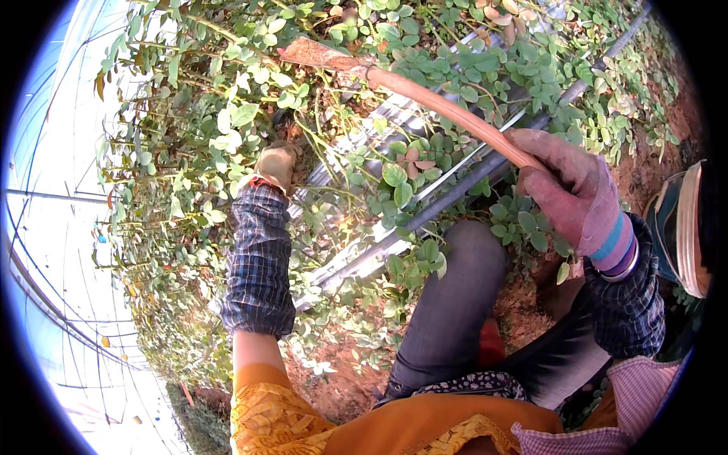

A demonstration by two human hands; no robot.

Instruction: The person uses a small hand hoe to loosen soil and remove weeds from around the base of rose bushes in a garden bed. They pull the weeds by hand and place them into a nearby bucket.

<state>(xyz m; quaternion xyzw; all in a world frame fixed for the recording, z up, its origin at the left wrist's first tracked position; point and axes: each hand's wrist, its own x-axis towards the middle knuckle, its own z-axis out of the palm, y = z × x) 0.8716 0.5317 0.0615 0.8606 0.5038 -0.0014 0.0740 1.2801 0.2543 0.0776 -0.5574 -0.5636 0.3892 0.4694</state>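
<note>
My right hand (574,187), in a pink and purple knit glove, grips the lower end of a long-handled wooden tool (449,108). The tool slants up to the left, its flat, flared brown head (318,55) held over the foliage. My left hand (278,165), in a tan glove, reaches down among the stems near the base of leafy rose-like bushes (227,125). Its fingers are partly hidden by leaves and shade, so what it touches cannot be made out. Brown plant litter (293,133) lies just beyond that hand.
A dark pipe (421,216) runs diagonally across the bed, beside shiny grey sheeting (335,176). My bent knee (475,250) is close to the pipe. At the right stands a bucket (688,227) with a pale rim. Reddish soil (341,387) shows below; greenhouse framing (57,196) rises left.
</note>
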